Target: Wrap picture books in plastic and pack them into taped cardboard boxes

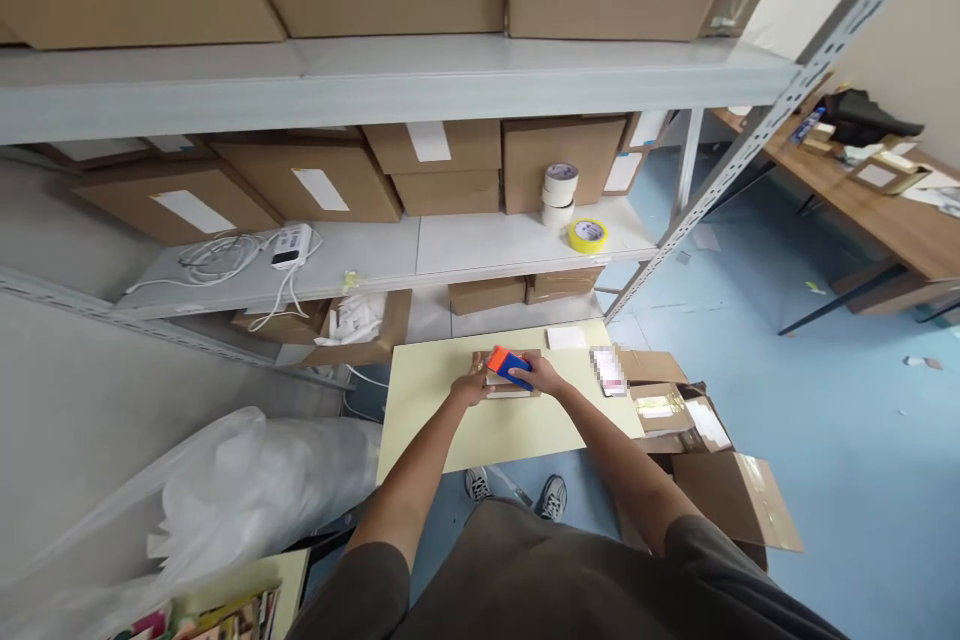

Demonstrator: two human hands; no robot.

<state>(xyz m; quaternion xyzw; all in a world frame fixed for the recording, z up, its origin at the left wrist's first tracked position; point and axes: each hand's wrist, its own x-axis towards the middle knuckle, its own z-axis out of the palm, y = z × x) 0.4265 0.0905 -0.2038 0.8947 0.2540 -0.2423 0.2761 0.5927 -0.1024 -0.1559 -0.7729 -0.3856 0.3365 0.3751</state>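
pale yellow tabletop stands in front of grey metal shelving, with blue floor to the right. the right hand is closed around an orange-and-blue tool, perhaps a tape dispenser, with its orange end pointing left. under it, near the far edge and about midway across the tabletop, lies a small cardboard box. the left hand is at the box's left end, fingers partly spread; whether it grips or only steadies is too small to tell.

for good work, the left hand should brace the box firmly, fingertips out of the tool's path. the right wrist does best level, with light, even pressure, since a tilted tool could skid or dent the cardboard.

farther out, a white card lies beyond the box to the right, and a phone rests near the right edge. a yellow tape roll sits on the shelf beyond.
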